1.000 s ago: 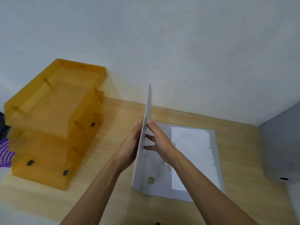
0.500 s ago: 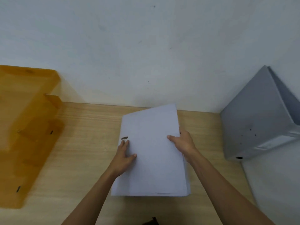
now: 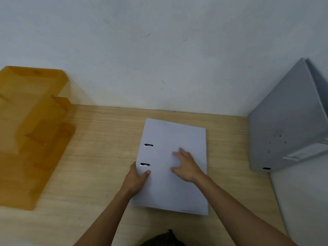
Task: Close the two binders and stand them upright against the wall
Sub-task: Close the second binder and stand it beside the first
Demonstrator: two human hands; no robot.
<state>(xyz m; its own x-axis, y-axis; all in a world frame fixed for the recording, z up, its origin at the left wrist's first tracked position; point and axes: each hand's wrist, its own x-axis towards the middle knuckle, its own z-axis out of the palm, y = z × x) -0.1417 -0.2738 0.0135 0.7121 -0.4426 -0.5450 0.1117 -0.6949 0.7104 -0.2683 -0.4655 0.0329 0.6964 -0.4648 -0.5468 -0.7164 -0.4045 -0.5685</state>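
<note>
Binder 1 [image 3: 173,167] lies closed on the desk [image 3: 99,139]. Left hand [image 3: 136,180] grips its spine edge; right hand [image 3: 186,166] presses flat, released. Binder 2 [image 3: 284,125] leans right. Risk: cover reopens when lifted one-sidedly.

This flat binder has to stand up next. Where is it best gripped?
Probably by its spine edge, from the left: the white binder lies closed and flat, spine with two slots leftward, where the left hand already wraps it. The right hand rests flat on top.
</note>
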